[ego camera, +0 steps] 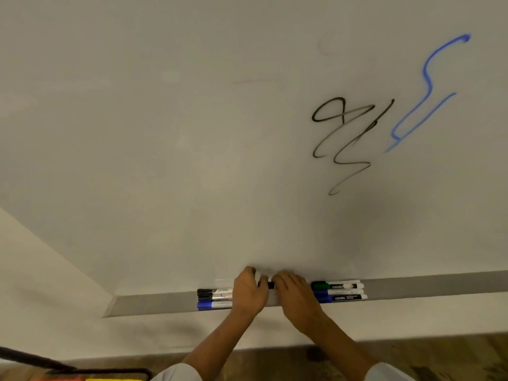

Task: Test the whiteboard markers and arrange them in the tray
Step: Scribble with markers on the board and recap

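Whiteboard (192, 133): carries a black scribble (343, 138) and a blue scribble (428, 86), so at least two colours look tested.
Tray (439, 284): markers lie in two groups, left group (214, 298) and right group (339, 292).
Hands: left hand (248, 291) and right hand (294, 291) meet over the tray's middle, each closed on one end of a black marker (271, 285), capping or uncapping, I cannot tell.
Left: likely this marker's placing.

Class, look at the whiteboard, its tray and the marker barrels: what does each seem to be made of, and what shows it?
Whiteboard: smooth, slightly glossy coated surface; wiped ink smears show.
Tray: matte grey, probably metal or plastic; unclear.
Marker barrels: likely plastic, shiny white with printed labels and coloured caps.
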A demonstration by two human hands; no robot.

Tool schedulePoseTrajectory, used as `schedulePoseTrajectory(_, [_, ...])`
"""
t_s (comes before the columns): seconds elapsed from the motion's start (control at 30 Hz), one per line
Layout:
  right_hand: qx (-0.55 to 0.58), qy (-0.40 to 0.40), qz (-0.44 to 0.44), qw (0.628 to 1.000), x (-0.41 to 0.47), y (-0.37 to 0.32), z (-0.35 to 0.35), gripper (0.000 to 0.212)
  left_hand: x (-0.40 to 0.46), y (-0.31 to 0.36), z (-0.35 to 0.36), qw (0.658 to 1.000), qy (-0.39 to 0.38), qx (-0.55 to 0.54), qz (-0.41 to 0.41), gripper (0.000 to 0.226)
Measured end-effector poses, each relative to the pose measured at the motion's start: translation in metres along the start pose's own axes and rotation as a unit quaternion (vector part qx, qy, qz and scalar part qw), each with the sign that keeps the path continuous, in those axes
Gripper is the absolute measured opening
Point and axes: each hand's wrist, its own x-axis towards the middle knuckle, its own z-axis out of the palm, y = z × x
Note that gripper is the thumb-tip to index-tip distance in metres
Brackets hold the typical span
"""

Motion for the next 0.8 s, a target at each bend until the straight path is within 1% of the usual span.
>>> schedulePoseTrajectory(0.07, [0.073,0.069,-0.007,0.995,-0.005,-0.003,-0.022,0.041,-0.01,0.028,-0.007,0.994,0.037,-0.08,0.058,0.021])
schedulePoseTrajectory(0.1, [0.138,0.097,0.002,0.986,-0.005,-0.005,-0.036,0.031,-0.016,0.044,-0.011,0.987,0.047,-0.13,0.081,0.025])
schedulePoseTrajectory(0.13, [0.215,0.118,0.018,0.969,-0.005,-0.007,-0.051,0.024,-0.021,0.062,-0.015,0.977,0.053,-0.179,0.1,0.031])
schedulePoseTrajectory(0.23, [0.318,0.191,0.089,0.924,0.001,-0.014,-0.086,0.027,-0.034,0.113,-0.026,0.943,0.042,-0.295,0.15,0.039])
schedulePoseTrajectory(0.27, [0.382,0.207,0.111,0.894,0.003,-0.017,-0.101,0.021,-0.037,0.13,-0.03,0.93,0.023,-0.325,0.171,0.039])
schedulePoseTrajectory(0.3, [0.394,0.239,0.133,0.878,0.005,-0.018,-0.116,0.015,-0.04,0.144,-0.033,0.917,0.001,-0.348,0.193,0.039])
schedulePoseTrajectory(0.33, [0.398,0.278,0.145,0.862,0.007,-0.017,-0.128,0.019,-0.042,0.158,-0.036,0.906,-0.022,-0.363,0.217,0.039])
schedulePoseTrajectory(0.37, [0.394,0.296,0.153,0.856,0.008,-0.012,-0.138,0.026,-0.044,0.169,-0.038,0.896,-0.039,-0.372,0.239,0.04])
schedulePoseTrajectory(0.4, [0.418,0.307,0.167,0.838,0.008,-0.009,-0.148,0.032,-0.047,0.178,-0.04,0.888,-0.049,-0.378,0.257,0.041])
schedulePoseTrajectory(0.43, [0.426,0.315,0.171,0.831,0.009,-0.006,-0.158,0.035,-0.049,0.186,-0.041,0.882,-0.05,-0.381,0.272,0.043])
schedulePoseTrajectory(0.47, [0.432,0.316,0.177,0.826,0.009,-0.002,-0.167,0.033,-0.051,0.193,-0.041,0.877,-0.044,-0.383,0.286,0.044])
schedulePoseTrajectory(0.5, [0.412,0.323,0.174,0.834,0.01,0.002,-0.175,0.028,-0.052,0.199,-0.041,0.873,-0.034,-0.384,0.299,0.045])
schedulePoseTrajectory(0.57, [0.393,0.308,0.162,0.851,0.006,0.008,-0.191,0.014,-0.055,0.21,-0.041,0.866,-0.022,-0.393,0.309,0.044])
schedulePoseTrajectory(0.6, [0.395,0.298,0.152,0.855,0.004,0.012,-0.199,0.015,-0.055,0.216,-0.041,0.862,-0.021,-0.398,0.312,0.044])
schedulePoseTrajectory(0.63, [0.407,0.285,0.142,0.856,0.001,0.015,-0.203,0.018,-0.055,0.22,-0.041,0.86,-0.021,-0.401,0.313,0.044])
schedulePoseTrajectory(0.7, [0.44,0.287,0.123,0.842,-0.002,0.014,-0.219,0.011,-0.057,0.229,-0.045,0.857,-0.017,-0.402,0.321,0.045])
schedulePoseTrajectory(0.73, [0.454,0.3,0.117,0.831,-0.003,0.012,-0.229,0.015,-0.059,0.236,-0.048,0.854,-0.009,-0.404,0.328,0.047])
schedulePoseTrajectory(0.8, [0.493,0.311,0.098,0.806,-0.004,0.007,-0.248,0.035,-0.062,0.252,-0.062,0.846,0.017,-0.413,0.336,0.047])
